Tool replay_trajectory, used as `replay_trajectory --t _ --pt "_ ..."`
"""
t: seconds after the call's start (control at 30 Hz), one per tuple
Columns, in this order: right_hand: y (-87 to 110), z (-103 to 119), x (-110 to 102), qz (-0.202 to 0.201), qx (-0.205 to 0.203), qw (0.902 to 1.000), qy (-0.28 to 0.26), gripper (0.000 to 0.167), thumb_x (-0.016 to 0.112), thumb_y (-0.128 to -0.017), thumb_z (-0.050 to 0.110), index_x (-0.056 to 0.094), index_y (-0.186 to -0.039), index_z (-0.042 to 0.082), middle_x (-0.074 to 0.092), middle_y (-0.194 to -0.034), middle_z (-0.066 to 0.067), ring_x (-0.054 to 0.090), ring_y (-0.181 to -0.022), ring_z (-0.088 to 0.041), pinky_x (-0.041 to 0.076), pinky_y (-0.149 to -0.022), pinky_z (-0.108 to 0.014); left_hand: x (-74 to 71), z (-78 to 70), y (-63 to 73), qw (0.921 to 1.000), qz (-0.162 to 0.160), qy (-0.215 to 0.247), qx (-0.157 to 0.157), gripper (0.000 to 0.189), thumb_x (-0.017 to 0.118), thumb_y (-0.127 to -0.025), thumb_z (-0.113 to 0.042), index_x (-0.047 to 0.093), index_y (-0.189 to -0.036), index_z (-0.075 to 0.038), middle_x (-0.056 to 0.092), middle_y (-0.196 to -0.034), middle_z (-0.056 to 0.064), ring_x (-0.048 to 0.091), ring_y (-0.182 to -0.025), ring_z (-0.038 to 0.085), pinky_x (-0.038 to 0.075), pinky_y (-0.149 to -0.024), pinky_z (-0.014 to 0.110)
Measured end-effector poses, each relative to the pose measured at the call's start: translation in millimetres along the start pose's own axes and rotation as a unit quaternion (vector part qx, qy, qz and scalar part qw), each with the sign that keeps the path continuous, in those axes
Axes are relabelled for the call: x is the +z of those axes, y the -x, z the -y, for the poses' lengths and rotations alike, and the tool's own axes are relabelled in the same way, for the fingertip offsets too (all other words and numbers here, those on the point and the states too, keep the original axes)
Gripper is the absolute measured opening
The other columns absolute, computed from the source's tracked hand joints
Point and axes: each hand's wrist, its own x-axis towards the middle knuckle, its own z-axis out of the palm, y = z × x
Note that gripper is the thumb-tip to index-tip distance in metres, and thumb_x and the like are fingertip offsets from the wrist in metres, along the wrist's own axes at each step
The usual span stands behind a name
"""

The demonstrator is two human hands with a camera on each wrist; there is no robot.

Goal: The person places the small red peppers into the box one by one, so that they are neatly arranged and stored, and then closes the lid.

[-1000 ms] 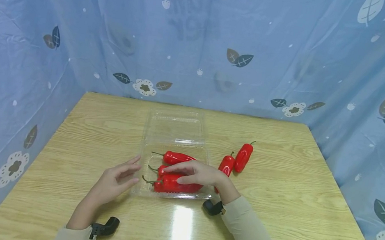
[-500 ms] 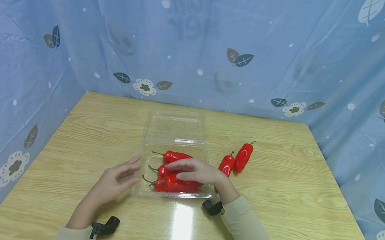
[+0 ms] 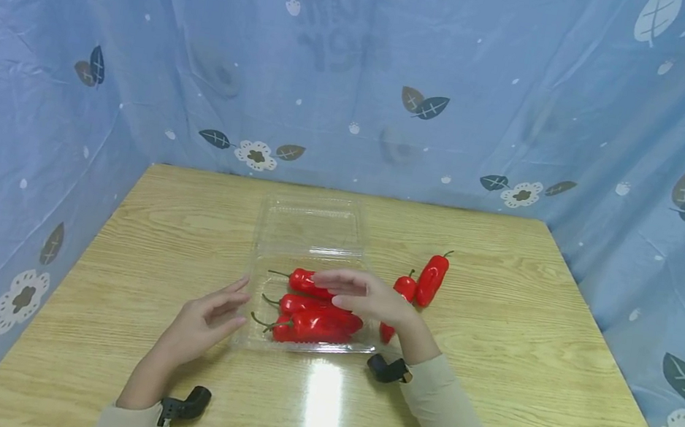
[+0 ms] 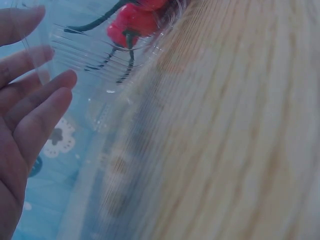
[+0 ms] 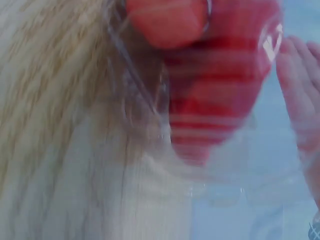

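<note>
A clear plastic clamshell box [image 3: 262,283] lies on the table with its lid [image 3: 314,228] folded back. Several red peppers with green stems lie in the base, stems to the left, among them a glossy front pepper [image 3: 322,327] and a back pepper [image 3: 301,280]. My right hand [image 3: 369,299] hovers over the right half of the box with fingers extended, holding nothing, and hides part of the back pepper. At the box's left wall, my left hand [image 3: 199,329] has its fingers loosely spread; in the left wrist view its fingertips [image 4: 65,80] are right at the clear plastic.
Two more red peppers lie on the wooden table [image 3: 490,383] right of the box: a far pepper [image 3: 432,280] and a nearer pepper [image 3: 404,287], partly behind the right hand. A blue patterned curtain [image 3: 360,98] surrounds the table's back and sides.
My right hand has come away from the front pepper, which now lies in the box, and moved up and to the right. The left hand keeps its place.
</note>
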Motion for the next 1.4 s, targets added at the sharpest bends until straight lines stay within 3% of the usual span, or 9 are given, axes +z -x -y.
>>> replay_trajectory --t 0.23,0.37,0.5,0.63,0.8,1.1,1.23,1.4 --pt "14.9 -2 -11 -0.042 -0.037 0.9984 0.008 0.046 0.055 -0.093 0.004 0.045 -0.137 -0.002 0.047 -0.140 -0.023 0.044 -0.129 -0.040 0.042 -0.107 -0.052 -0.5 1.7 0.4 1.0000 0.000 0.000 0.009 0.036 0.065 -0.090 -0.013 0.059 -0.120 0.005 0.039 -0.148 0.015 0.051 -0.123 0.032 0.049 -0.099 0.028" --pt "27.1 0 -18 -0.089 -0.041 0.9952 0.001 0.044 0.054 -0.093 0.004 0.046 -0.136 -0.001 0.047 -0.139 -0.023 0.042 -0.129 -0.045 0.041 -0.108 -0.050 -0.4 -0.3 0.4 0.9999 0.000 0.010 -0.003 0.037 0.066 -0.090 -0.014 0.059 -0.121 0.004 0.039 -0.149 0.010 0.051 -0.124 0.029 0.048 -0.099 0.023" --pt "39.6 -1 -29 -0.158 -0.038 0.9867 0.003 0.042 0.053 -0.094 0.004 0.047 -0.136 0.001 0.048 -0.139 -0.023 0.044 -0.129 -0.040 0.042 -0.109 -0.042 -1.0 -2.3 -0.2 0.9999 0.001 0.012 -0.005 0.037 0.066 -0.090 -0.014 0.059 -0.121 0.003 0.039 -0.150 0.009 0.051 -0.125 0.027 0.048 -0.099 0.020" --pt "51.7 -7 -40 -0.238 -0.027 0.9708 0.007 0.041 0.052 -0.095 0.004 0.048 -0.135 0.000 0.050 -0.137 -0.022 0.050 -0.127 -0.030 0.045 -0.106 -0.027 -1.4 -3.1 -1.0 0.9999 0.003 0.011 -0.004 0.038 0.066 -0.090 -0.015 0.058 -0.122 0.003 0.038 -0.150 0.008 0.050 -0.126 0.026 0.047 -0.100 0.018" --pt "64.0 -15 -50 -0.325 0.018 0.9456 -0.004 0.040 0.054 -0.095 0.006 0.049 -0.134 -0.002 0.058 -0.131 -0.005 0.053 -0.125 -0.021 0.047 -0.100 -0.015 -1.4 -2.7 -0.6 0.9999 0.003 0.010 -0.005 0.038 0.066 -0.089 -0.014 0.058 -0.122 0.004 0.038 -0.150 0.008 0.050 -0.126 0.026 0.046 -0.100 0.017" --pt "80.7 -27 -62 -0.408 0.055 0.9113 -0.013 0.043 0.054 -0.097 0.012 0.045 -0.136 -0.004 0.056 -0.130 -0.001 0.050 -0.126 -0.019 0.044 -0.099 -0.009 -0.5 -1.5 0.3 0.9999 0.005 0.010 -0.006 0.039 0.066 -0.090 -0.015 0.058 -0.123 0.004 0.037 -0.151 0.009 0.050 -0.126 0.026 0.045 -0.100 0.015" --pt "85.3 -31 -66 -0.443 0.074 0.8931 -0.021 0.046 0.053 -0.097 0.013 0.042 -0.139 -0.003 0.050 -0.138 -0.011 0.045 -0.130 -0.023 0.042 -0.102 -0.011 -0.4 0.9 1.0 0.9999 0.006 0.007 -0.005 0.038 0.065 -0.091 -0.016 0.058 -0.123 0.004 0.037 -0.151 0.010 0.050 -0.126 0.027 0.045 -0.100 0.014" --pt "91.0 -34 -71 -0.482 0.105 0.8696 -0.028 0.051 0.053 -0.097 0.011 0.035 -0.143 -0.003 0.038 -0.148 -0.019 0.036 -0.137 -0.029 0.035 -0.115 -0.030 0.5 3.0 0.7 1.0000 0.004 0.007 -0.004 0.038 0.065 -0.090 -0.016 0.058 -0.122 0.003 0.038 -0.150 0.010 0.051 -0.125 0.028 0.045 -0.100 0.013"
